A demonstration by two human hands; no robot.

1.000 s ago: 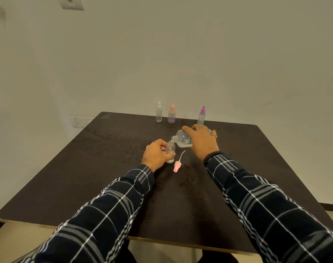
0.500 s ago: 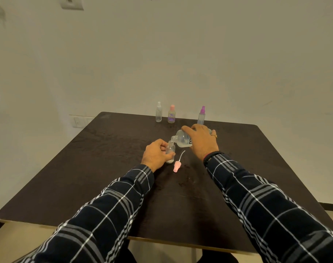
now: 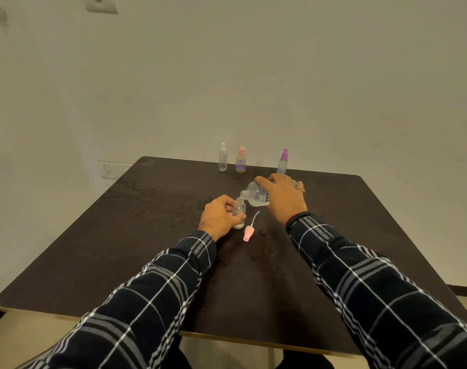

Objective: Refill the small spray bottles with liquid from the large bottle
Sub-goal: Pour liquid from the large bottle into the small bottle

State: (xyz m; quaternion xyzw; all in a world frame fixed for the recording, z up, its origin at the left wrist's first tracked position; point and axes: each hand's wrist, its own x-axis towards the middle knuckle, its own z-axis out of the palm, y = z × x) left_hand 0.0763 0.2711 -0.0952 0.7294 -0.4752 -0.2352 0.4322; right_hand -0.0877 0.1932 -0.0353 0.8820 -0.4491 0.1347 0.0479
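Nothing had shifted. Grip of left hand (image 3: pixel 220 219) clamped small spray bottle (image 3: pixel 239 209) upright; right hand (image 3: pixel 283 199) clamped large bottle (image 3: pixel 255 195), tilted to its mouth for pouring.

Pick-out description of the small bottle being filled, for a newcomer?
On the dark table, near its middle, the left hand grips a small clear bottle under the mouth of the tilted large bottle. Unlike the three capped bottles at the far edge, it is open-topped; a pink spray head lies beside it.
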